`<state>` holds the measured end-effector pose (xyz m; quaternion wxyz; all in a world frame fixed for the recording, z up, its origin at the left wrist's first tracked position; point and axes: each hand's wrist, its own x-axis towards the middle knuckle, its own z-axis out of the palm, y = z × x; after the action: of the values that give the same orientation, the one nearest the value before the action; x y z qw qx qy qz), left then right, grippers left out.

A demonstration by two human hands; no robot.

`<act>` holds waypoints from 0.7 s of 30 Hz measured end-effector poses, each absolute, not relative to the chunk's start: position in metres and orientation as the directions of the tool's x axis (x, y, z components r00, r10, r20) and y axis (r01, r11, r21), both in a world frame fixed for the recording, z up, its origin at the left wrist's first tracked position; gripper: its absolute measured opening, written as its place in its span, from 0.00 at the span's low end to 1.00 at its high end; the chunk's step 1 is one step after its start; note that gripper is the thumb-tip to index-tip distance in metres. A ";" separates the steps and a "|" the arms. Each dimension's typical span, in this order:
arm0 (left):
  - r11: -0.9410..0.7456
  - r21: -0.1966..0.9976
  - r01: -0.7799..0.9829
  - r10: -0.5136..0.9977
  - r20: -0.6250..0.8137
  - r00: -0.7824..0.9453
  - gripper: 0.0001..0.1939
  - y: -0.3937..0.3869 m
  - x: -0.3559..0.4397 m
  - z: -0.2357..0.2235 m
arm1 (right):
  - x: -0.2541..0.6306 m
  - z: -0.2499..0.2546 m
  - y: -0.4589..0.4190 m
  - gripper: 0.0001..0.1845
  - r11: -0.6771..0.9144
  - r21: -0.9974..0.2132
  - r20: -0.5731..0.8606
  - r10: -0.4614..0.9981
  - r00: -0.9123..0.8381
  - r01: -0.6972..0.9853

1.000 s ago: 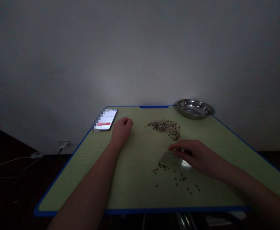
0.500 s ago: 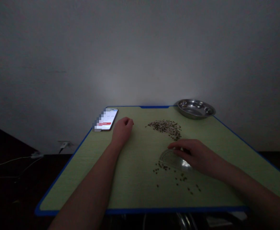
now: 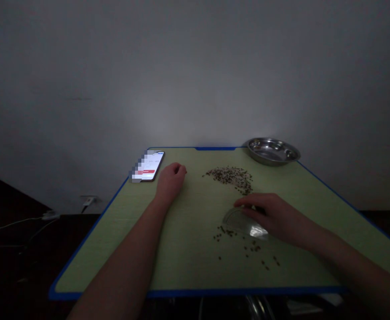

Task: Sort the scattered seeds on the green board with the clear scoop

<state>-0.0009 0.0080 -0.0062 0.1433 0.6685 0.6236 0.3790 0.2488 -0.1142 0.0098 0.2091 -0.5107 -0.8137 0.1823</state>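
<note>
My right hand (image 3: 264,213) pinches a clear plastic protractor (image 3: 244,226) by its curved edge, low over the table. Just nearer to me than the protractor lie several scattered dark beans or seeds (image 3: 255,249). Beyond that hand, a spread pile of small dark and pale grains (image 3: 231,177) covers part of the tabletop. My left hand (image 3: 171,180) rests on the table left of the pile, fingers curled into a loose fist, with nothing visible in it.
A steel bowl (image 3: 273,152) stands at the table's far right corner. At the far left lies a phone (image 3: 148,166) with a lit screen. The green table (image 3: 181,258) has a blue rim and meets a grey wall. Cables (image 3: 50,215) run on the floor at left.
The protractor has tilted slightly in my right hand, and its bright reflection has shifted. My left hand, the pile and the scattered seeds look the same.
</note>
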 end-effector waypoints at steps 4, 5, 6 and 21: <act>-0.191 0.662 0.725 0.942 0.332 -0.055 0.14 0.007 -0.001 -0.006 | 0.245 0.008 -0.113 0.13 0.434 -0.504 0.158 0.896 -0.415 0.747; -0.193 0.662 0.724 0.941 0.333 -0.054 0.14 0.007 -0.001 -0.006 | 0.245 0.008 -0.113 0.13 0.442 -0.507 0.158 0.892 -0.424 0.740; -0.194 0.663 0.723 0.941 0.333 -0.053 0.14 0.007 -0.001 -0.006 | 0.244 0.008 -0.113 0.13 0.450 -0.508 0.160 0.887 -0.433 0.734; -0.213 0.662 0.719 0.940 0.339 -0.033 0.14 0.007 0.000 -0.006 | 0.255 0.010 -0.119 0.12 0.452 -0.531 0.153 0.883 -0.443 0.717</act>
<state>-0.0005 0.0068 -0.0058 0.1456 0.6799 0.6100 0.3801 0.2545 -0.1187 0.0096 0.2094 -0.4843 -0.8258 0.1989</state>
